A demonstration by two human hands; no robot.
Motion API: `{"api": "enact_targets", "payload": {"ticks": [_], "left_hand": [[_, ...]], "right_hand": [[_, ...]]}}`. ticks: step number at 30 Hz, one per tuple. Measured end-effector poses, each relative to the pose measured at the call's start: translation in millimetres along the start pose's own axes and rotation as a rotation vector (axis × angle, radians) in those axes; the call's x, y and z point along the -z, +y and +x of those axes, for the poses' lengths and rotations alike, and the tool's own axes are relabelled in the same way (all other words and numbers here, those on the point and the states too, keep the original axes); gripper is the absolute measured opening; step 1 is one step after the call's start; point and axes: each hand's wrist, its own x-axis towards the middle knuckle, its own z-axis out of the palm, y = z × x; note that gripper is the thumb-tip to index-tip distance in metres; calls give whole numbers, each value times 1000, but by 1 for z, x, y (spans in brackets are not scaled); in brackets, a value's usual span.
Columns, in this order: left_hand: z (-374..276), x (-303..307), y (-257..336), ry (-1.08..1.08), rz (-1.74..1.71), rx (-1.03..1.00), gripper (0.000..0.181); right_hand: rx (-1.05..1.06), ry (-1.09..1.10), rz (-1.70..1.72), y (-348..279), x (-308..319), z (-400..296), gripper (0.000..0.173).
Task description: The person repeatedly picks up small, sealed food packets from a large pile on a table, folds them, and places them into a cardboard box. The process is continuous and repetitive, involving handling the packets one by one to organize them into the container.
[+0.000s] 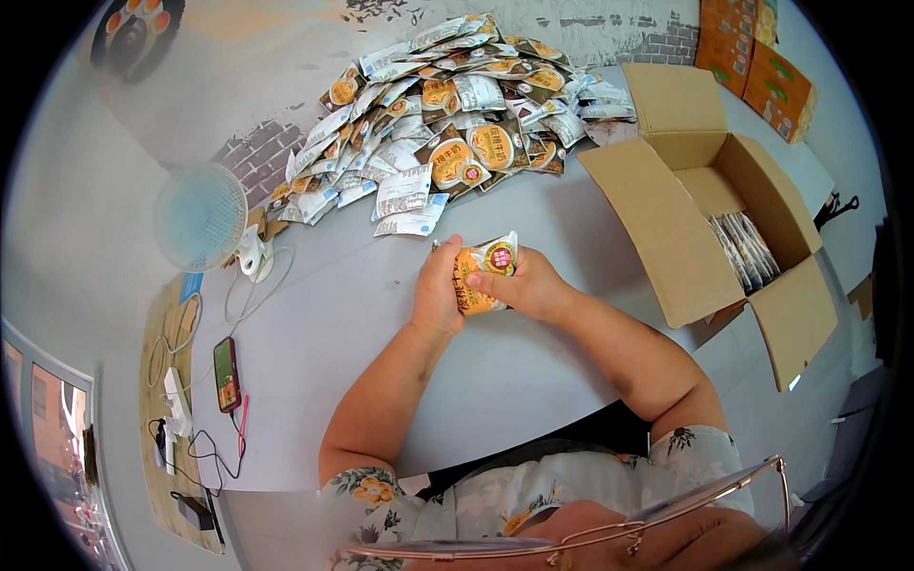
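Between my two hands, above the middle of the grey-white table [321,400], is a printed food pouch [480,282] with orange and brown colouring and a round red seal. My left hand [439,285] grips its left side, thumb on top. From the right, my right hand [525,285] holds it, with the thumb lying across its front. Beyond my hands rises a large heap of similar pouches [450,160], some with the white printed back up. To the right an open cardboard box [643,228] holds several pouches [746,250] standing on edge in a row.
At the left are a clip-on fan [200,218], a phone [227,375] on a cable, a red pen-like stick [243,426] and a white power strip [177,403]. Orange cartons [778,93] stand at the back right. The box's flaps spread over the table's right part.
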Motion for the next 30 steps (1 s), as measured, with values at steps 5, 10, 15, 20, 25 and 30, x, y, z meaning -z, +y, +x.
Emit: {"api": "enact_targets", "payload": {"ticks": [5, 10, 15, 20, 25, 30], "left_hand": [[1, -5, -4, 50, 44, -121, 30], [2, 0, -9, 119, 85, -94, 36], [4, 3, -12, 115, 82, -34, 39], [2, 2, -9, 74, 32, -25, 34], [3, 7, -8, -22, -33, -50, 29], [4, -4, -8, 83, 59, -144, 33]], "right_hand": [[33, 39, -126, 4, 2, -1, 23], [38, 38, -302, 2, 0, -1, 21], [49, 31, -263, 6, 2, 0, 21], [79, 19, -158, 9, 1, 0, 22], [51, 27, -97, -1, -2, -4, 22], [51, 96, -166, 4, 0, 0, 25]]}}
